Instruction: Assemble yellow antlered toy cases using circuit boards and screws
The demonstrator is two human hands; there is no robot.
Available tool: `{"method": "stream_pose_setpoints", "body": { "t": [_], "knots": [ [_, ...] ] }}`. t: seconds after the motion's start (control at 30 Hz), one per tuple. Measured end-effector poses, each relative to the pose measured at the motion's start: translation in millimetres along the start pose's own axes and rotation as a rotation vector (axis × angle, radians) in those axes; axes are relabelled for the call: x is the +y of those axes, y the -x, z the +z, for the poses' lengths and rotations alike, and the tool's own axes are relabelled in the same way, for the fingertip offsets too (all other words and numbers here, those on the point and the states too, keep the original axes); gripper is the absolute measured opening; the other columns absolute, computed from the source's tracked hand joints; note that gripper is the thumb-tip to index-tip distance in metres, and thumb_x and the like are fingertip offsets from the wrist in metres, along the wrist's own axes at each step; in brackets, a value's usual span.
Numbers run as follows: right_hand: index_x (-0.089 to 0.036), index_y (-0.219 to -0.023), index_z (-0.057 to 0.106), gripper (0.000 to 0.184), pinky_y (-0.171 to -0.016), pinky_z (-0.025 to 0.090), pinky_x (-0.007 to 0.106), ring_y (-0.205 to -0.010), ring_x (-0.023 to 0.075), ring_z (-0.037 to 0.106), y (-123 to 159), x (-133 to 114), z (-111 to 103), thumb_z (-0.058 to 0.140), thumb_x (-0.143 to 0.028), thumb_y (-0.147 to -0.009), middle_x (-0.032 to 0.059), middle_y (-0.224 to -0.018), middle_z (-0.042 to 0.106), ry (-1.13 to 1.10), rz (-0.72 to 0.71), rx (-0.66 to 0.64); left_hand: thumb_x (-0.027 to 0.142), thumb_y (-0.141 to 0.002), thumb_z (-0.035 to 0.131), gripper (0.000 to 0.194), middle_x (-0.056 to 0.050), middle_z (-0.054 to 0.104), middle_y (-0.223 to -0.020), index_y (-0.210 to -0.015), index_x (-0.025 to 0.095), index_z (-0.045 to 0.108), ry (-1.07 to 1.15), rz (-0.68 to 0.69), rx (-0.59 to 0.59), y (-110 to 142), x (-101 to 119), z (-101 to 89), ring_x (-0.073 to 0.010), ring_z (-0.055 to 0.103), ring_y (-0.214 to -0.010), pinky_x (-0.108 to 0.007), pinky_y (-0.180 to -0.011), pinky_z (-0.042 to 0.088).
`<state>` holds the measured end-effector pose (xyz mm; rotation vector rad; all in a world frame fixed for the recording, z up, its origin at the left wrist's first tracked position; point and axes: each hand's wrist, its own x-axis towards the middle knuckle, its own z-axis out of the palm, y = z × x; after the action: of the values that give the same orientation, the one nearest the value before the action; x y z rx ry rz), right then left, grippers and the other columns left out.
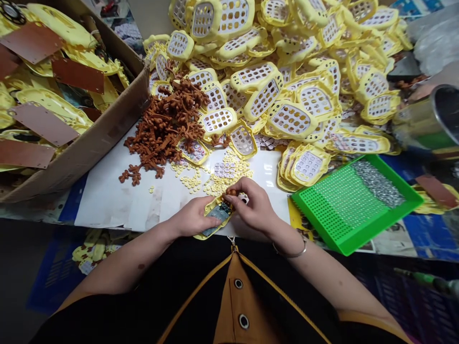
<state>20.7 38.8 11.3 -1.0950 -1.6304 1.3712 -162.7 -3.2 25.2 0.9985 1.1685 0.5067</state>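
Head view: the left hand's [195, 216] fingers grip a yellow casing [220, 213] at the near edge of the table [269, 177]; the right hand's [256, 206] fingers pinch a brown piece [233, 192] at the casing's far end. A green tray [321, 203] lies to the right.

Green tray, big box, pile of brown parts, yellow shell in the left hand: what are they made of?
Green tray: likely plastic, slightly glossy; even color, perforated floor.
Big box: probably cardboard; matte brown, paperlike wall.
Brown parts: probably molded plastic, dull sheen, repeated knobbly shapes; could be rubbery, can't tell.
Yellow shell: looks like molded plastic; smooth, pale, thin rim.
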Motion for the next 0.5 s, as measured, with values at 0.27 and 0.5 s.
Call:
{"method": "stream_pose_setpoints", "body": {
  "t": [0.27, 0.5],
  "knots": [
    [-0.019, -0.095, 0.06, 0.032, -0.062, 0.047, 0.031, -0.067, 0.0149, 0.057, 2, -2, -22, 0.061, -0.048, -0.083, 0.0034, -0.08, 0.063, 0.059, 0.002, 0.016, 0.024, -0.059, 0.081, 0.041, -0.002, 0.068, -0.08, -0.095, 0.013, 0.065, 0.288, -0.033, -0.003, 5, -4, -1.9, -0.0134, 0.06, -0.069, -0.025, -0.066, 0.046],
    [-0.013, -0.078, 0.068, 0.022, -0.067, 0.036, 0.039, -0.077, 0.0254, 0.05, 18, 14, -97, 0.049, -0.021, -0.088, 0.0151, -0.08, 0.064, 1.429, -0.137, 0.37, 0.017, -0.048, 0.088, 0.047, -0.005, 0.071, -0.079, -0.089, 0.013, 0.065, 0.566, -0.091, 0.214, 2, 6, -2.2, -0.0147, 0.065, -0.065, -0.027, -0.063, 0.052]
  ]
}}
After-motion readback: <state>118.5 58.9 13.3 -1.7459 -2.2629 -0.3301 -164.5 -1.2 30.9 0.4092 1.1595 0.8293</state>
